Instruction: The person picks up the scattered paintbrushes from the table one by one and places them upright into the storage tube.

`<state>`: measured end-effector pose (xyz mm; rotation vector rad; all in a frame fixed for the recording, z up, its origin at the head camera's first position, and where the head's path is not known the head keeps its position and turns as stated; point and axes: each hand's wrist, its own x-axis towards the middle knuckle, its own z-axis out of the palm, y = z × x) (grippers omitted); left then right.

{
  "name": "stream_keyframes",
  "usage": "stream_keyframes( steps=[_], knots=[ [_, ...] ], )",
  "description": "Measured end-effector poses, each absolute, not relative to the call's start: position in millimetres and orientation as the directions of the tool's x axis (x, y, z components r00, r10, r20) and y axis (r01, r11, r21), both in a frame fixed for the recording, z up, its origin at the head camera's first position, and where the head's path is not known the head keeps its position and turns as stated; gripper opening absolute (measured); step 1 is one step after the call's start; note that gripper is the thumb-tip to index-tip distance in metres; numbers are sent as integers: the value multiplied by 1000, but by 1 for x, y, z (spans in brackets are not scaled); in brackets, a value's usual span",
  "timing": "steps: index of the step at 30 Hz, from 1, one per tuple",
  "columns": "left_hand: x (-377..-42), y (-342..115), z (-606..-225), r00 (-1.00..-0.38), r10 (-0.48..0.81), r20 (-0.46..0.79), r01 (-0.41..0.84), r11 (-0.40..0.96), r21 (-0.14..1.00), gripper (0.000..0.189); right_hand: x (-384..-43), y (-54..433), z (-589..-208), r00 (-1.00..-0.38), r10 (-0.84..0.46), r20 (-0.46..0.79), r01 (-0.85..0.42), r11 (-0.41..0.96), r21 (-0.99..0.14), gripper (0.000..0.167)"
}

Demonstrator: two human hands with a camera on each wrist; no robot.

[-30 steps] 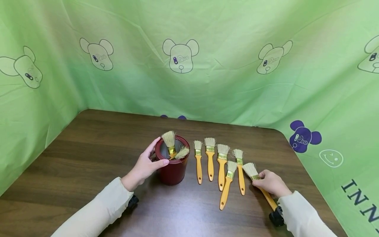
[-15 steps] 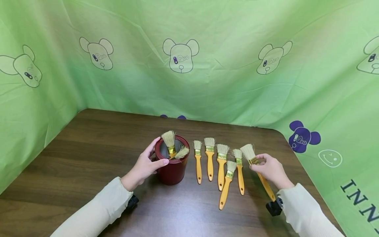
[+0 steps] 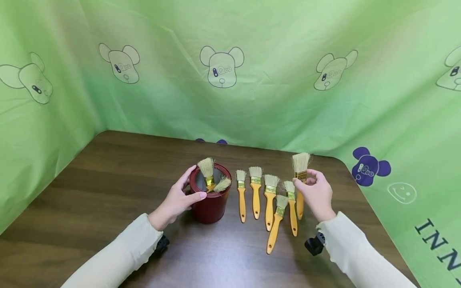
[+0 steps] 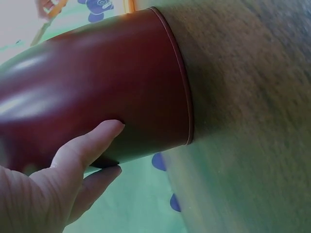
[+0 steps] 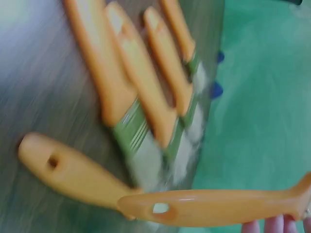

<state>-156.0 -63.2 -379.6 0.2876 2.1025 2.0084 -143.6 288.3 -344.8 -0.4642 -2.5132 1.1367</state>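
A dark red round bucket (image 3: pixel 209 210) stands on the table, and my left hand (image 3: pixel 176 200) grips its left side, thumb at the rim. In the left wrist view, thumb and fingers lie against the bucket's smooth wall (image 4: pixel 107 82). Two paintbrushes rest in it bristles up, one upright (image 3: pixel 206 168), the other leaning right (image 3: pixel 222 184). My right hand (image 3: pixel 318 196) pinches another paintbrush (image 3: pixel 300 163) near its metal band, bristles up, above the table. Its orange handle (image 5: pixel 218 208) crosses the bottom of the right wrist view; the fingertips show only partly.
Several orange-handled paintbrushes lie between bucket and right hand, bristles away from me, including a narrow one (image 3: pixel 241 200) nearest the bucket and one (image 3: pixel 275 232) lying closer to me. The brown wooden table (image 3: pixel 108 192) ends at a green printed cloth (image 3: pixel 273 108).
My right hand has lifted the paintbrush off the table's right side, moving it up and left and turning it more upright. The left hand and bucket have stayed in place.
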Motion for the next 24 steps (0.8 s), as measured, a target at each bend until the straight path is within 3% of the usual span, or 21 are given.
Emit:
stream_keyframes(
  steps=[5,11,24],
  knots=[
    [-156,-61,-383,-961,275,-30,-23,29,999,82,-147,263,-341,-845,495,202,90,504,-859,50],
    [-156,-60,-382,-967,253,-22,-20,10,1000,82,-154,227,-331,-864,447,232,-31,413,-910,50],
    [-156,-62,-381,-965,263,-8,6,51,999,80,-173,160,-274,-869,338,362,-256,318,-913,50]
  ],
)
